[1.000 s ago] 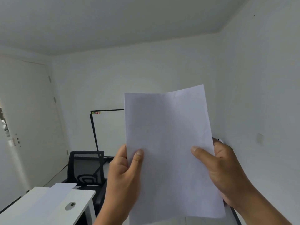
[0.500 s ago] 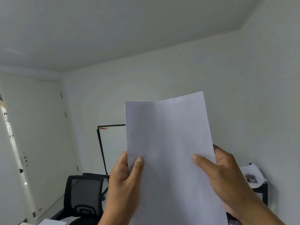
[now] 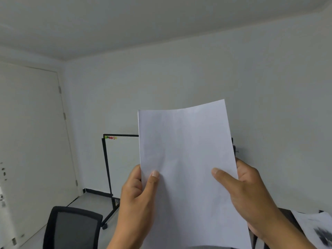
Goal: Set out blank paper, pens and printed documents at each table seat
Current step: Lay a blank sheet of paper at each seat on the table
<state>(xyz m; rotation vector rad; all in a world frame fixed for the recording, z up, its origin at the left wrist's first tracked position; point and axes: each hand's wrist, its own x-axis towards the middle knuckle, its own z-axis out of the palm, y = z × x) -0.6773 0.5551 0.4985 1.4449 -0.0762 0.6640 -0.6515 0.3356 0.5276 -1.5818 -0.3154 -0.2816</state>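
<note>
blank white sheet of paper (image 3: 186, 168), held upright in front of my camera, fills the middle of the view; its bottom edge runs out of frame and i cannot tell whether it is 1 sheet or several. my left hand (image 3: 136, 200) pinches its left edge, thumb on the near face and the other fingers hidden behind. my right hand (image 3: 248, 193) grips the right edge the same way, thumb laid across the front.

behind the sheet a black-framed whiteboard on a wheeled stand (image 3: 122, 159) is mostly covered, with a few small coloured magnets at its top left corner. a black mesh office chair back (image 3: 71, 229) is cut off at the bottom left. at the lower right a printed page with dark blurred marks (image 3: 318, 229) lies on a dark surface, its content unreadable.
</note>
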